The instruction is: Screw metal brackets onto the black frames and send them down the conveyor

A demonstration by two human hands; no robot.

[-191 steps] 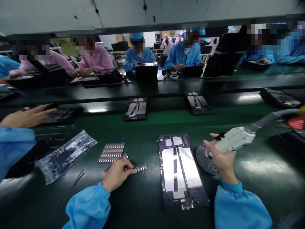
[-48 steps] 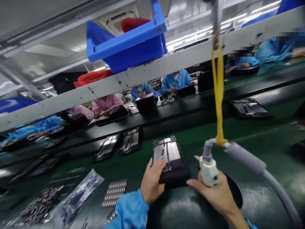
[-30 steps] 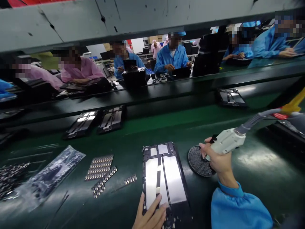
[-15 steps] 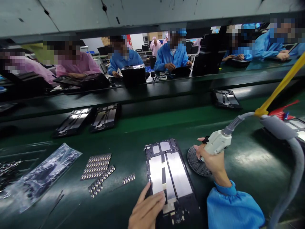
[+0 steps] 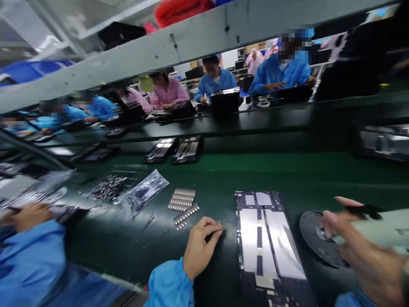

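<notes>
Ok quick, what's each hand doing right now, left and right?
Left hand: fingers pinched on a small part strip on the belt.
Right hand: closed around the pale driver, over the round dish.

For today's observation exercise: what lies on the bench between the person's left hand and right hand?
In the head view, a device frame with silver panels lies between the left hand and right hand.

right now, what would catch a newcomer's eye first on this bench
Probably the long dark frame with shiny silver panels, lying on the green belt between the two hands. The left hand pinches a small strip of parts just left of it, below the sheets of small parts. The right hand grips a pale power tool over a round black dish.
</notes>
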